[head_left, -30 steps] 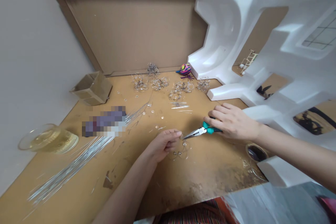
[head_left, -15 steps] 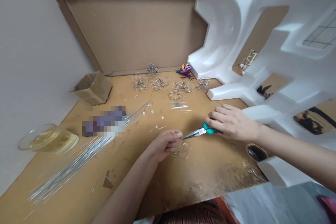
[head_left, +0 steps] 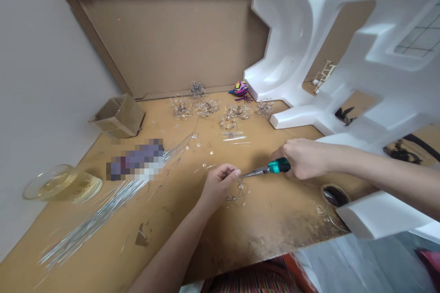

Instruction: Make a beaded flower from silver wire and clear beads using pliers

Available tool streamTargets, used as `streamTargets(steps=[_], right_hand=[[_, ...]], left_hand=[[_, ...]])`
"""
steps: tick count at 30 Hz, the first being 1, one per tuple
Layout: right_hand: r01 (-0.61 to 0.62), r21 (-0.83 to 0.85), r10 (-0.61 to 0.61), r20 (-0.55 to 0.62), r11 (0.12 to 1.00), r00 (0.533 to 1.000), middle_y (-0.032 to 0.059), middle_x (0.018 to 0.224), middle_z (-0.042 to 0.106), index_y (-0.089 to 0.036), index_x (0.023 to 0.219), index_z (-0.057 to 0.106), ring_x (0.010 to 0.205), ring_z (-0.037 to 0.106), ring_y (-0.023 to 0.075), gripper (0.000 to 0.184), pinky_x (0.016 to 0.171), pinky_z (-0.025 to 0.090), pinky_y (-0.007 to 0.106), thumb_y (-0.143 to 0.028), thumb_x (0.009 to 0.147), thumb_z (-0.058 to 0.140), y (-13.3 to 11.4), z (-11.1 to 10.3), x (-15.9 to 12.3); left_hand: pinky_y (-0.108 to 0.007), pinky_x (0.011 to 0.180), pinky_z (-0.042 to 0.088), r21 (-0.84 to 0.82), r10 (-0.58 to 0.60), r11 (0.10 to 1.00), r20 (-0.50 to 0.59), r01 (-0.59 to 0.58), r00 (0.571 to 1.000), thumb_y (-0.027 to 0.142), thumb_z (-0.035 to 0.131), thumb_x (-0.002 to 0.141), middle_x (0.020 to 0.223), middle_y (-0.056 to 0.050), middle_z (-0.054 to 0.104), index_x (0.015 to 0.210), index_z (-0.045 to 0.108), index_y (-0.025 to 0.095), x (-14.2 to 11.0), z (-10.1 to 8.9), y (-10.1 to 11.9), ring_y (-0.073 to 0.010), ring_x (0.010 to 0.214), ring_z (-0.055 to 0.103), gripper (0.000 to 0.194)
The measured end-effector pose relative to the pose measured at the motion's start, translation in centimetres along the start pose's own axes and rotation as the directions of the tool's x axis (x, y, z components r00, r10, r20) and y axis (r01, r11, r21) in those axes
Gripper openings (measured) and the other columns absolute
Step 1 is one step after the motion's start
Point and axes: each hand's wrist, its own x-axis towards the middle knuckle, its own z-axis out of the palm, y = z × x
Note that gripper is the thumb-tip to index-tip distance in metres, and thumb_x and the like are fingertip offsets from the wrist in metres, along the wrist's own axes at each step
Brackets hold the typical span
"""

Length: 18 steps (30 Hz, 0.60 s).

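Note:
My left hand (head_left: 220, 184) is closed, thumb and fingers pinching a thin wire piece with clear beads (head_left: 237, 196) that hangs in loops just over the board. In my right hand (head_left: 302, 158) are long-nose pliers (head_left: 271, 167) with green and black handles. Their jaws point left and their tip meets the wire beside my left fingertips; whether the jaws grip it is too small to tell. Beyond my hands lie several short straight wires (head_left: 234, 137) and loose clear beads (head_left: 205, 165). Coiled, beaded wire pieces (head_left: 208, 108) sit farther back.
Long silver wires (head_left: 99, 217) lie at the left, near a tilted-looking glass of yellowish liquid (head_left: 65, 185) and a blurred purple object (head_left: 135, 161). A small cardboard box (head_left: 120, 116) stands behind. White moulded foam (head_left: 295, 114) rises at the right, near a tape roll (head_left: 335, 196).
My right hand has turned over at the wrist, rotating the pliers so their handles now look closed together. My left thumb has shifted on the wire piece. The view has moved slightly.

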Motion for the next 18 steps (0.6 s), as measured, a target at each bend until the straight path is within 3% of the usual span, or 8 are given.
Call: streamTargets(steps=[3, 5, 8, 12, 15, 18], right_hand=[[0.024, -0.011, -0.024, -0.017, 1.000, 1.000, -0.0009, 0.051, 0.055, -0.022, 0.060, 0.054, 0.045, 0.044, 0.0127, 0.005, 0.044, 0.025, 0.025, -0.019, 0.057, 0.051, 0.5, -0.3, -0.1], [0.025, -0.030, -0.026, -0.022, 0.999, 0.999, -0.0004, 0.053, 0.056, -0.022, 0.061, 0.054, 0.046, 0.046, 0.0131, 0.007, 0.045, 0.026, 0.025, -0.018, 0.056, 0.051, 0.9, -0.5, -0.3], [0.029, -0.061, -0.031, -0.028, 0.998, 0.999, -0.0002, 0.054, 0.057, -0.021, 0.062, 0.056, 0.047, 0.046, 0.0131, 0.008, 0.046, 0.027, 0.025, -0.018, 0.056, 0.050, 1.3, -0.8, -0.5], [0.041, -0.081, -0.045, -0.049, 0.996, 0.998, 0.0006, 0.059, 0.058, -0.021, 0.067, 0.057, 0.051, 0.048, 0.0136, 0.012, 0.049, 0.028, 0.026, -0.017, 0.058, 0.051, 1.5, -0.8, -0.7], [0.084, -0.077, -0.091, -0.093, 0.993, 0.992, 0.0023, 0.072, 0.061, -0.022, 0.080, 0.060, 0.060, 0.052, 0.0154, 0.024, 0.052, 0.031, 0.026, -0.016, 0.058, 0.052, 1.8, -0.7, -0.8], [0.105, -0.111, -0.125, -0.194, 0.988, 0.973, 0.0042, 0.080, 0.060, -0.021, 0.091, 0.059, 0.069, 0.054, 0.0176, 0.030, 0.057, 0.034, 0.027, -0.018, 0.062, 0.052, 2.4, -0.4, -1.0]], left_hand=[[-0.019, 0.042, 0.029, -0.034, -0.147, 0.988, 0.092, 0.151, 0.985, 0.039, 0.065, 0.068, 0.052, 0.005, 0.050, 0.070, 0.059, 0.016, 0.2, -0.8, 0.4, -0.0059, 0.042, 0.038, 0.024], [-0.019, 0.042, 0.032, -0.042, -0.185, 0.980, 0.175, 0.195, 0.967, 0.041, 0.066, 0.068, 0.053, 0.004, 0.054, 0.075, 0.057, 0.017, 0.4, -1.6, 0.7, -0.0071, 0.041, 0.042, 0.027], [-0.020, 0.047, 0.039, -0.016, -0.147, 0.988, 0.254, 0.156, 0.956, 0.041, 0.063, 0.072, 0.060, 0.000, 0.062, 0.073, 0.053, 0.016, 0.6, -2.6, 0.7, -0.0080, 0.045, 0.048, 0.027], [-0.019, 0.045, 0.035, 0.108, -0.120, 0.990, 0.308, 0.091, 0.944, 0.044, 0.057, 0.076, 0.054, 0.002, 0.056, 0.073, 0.051, 0.017, 0.5, -2.9, 0.7, -0.0082, 0.044, 0.046, 0.027], [-0.018, 0.045, 0.030, 0.140, -0.055, 0.990, 0.275, 0.016, 0.960, 0.043, 0.055, 0.077, 0.051, 0.006, 0.045, 0.071, 0.050, 0.018, 0.4, -2.7, 0.8, -0.0074, 0.046, 0.041, 0.026], [-0.018, 0.045, 0.028, 0.109, -0.044, 0.994, 0.229, 0.019, 0.973, 0.041, 0.055, 0.077, 0.052, 0.007, 0.039, 0.069, 0.048, 0.018, 0.4, -2.5, 0.7, -0.0064, 0.046, 0.035, 0.026]])
